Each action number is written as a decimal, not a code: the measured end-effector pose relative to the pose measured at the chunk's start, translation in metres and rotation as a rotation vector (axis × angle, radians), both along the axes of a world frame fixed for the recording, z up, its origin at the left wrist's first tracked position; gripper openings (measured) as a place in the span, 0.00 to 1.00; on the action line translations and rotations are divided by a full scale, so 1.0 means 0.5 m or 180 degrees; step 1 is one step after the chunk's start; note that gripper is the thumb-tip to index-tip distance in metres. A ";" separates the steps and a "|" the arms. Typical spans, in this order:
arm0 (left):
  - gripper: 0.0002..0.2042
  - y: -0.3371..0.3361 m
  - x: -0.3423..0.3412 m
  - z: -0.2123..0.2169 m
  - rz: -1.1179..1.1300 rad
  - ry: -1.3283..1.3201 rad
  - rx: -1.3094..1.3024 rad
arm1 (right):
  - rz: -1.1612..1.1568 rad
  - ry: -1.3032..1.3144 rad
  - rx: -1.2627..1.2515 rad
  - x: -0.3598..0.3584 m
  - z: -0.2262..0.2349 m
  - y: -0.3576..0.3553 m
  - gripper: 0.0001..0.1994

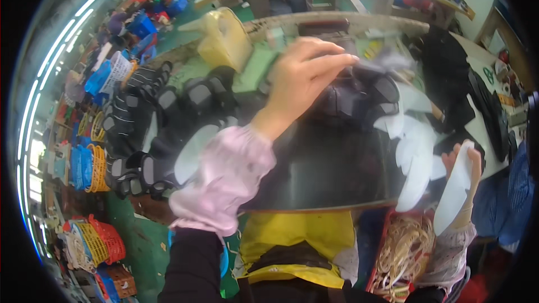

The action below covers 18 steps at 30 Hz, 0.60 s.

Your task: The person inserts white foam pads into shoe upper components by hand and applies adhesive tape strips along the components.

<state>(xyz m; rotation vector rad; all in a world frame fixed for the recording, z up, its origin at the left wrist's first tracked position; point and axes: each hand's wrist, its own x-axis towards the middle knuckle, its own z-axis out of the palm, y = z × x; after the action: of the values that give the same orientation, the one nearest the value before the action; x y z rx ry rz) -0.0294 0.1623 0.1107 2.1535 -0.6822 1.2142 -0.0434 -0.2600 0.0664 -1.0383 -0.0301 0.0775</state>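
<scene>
Workbench [303, 177], near-right corner: right hand [475, 169] grips curved white cutout [456, 186], seemingly collecting, next needing steadiness; left hand [303, 76] apart, grip unclear.

Left hand [303, 81] mid-view, fingers [331, 65] rightward; right hand [475, 169] lower, far right, fingers bent.

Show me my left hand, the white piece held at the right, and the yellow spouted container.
Left hand [298, 76]: head view, back of the hand.
Held white piece [453, 191]: head view, middle of its face.
Yellow spouted container [230, 42]: head view, side of its body.
</scene>
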 end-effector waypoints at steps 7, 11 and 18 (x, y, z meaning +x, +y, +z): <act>0.17 -0.074 -0.254 -0.129 -0.0845 0.1309 0.1217 | 0.0722 -0.0231 -0.0230 0.001 0.048 0.064 0.28; 0.13 -0.052 -0.286 -0.108 -0.1182 0.2966 -0.0719 | 0.1473 -0.0792 -0.1433 -0.043 0.085 0.160 0.33; 0.12 -0.055 -0.259 -0.038 -0.1227 0.4342 -0.2188 | 0.2366 -0.1918 -0.2869 -0.079 0.090 0.331 0.26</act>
<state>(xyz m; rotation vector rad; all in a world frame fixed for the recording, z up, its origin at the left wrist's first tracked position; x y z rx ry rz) -0.1587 0.1345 0.0917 1.6005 -0.0103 -0.3235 -0.0831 -0.0944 0.1114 -1.8726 -1.0086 0.4820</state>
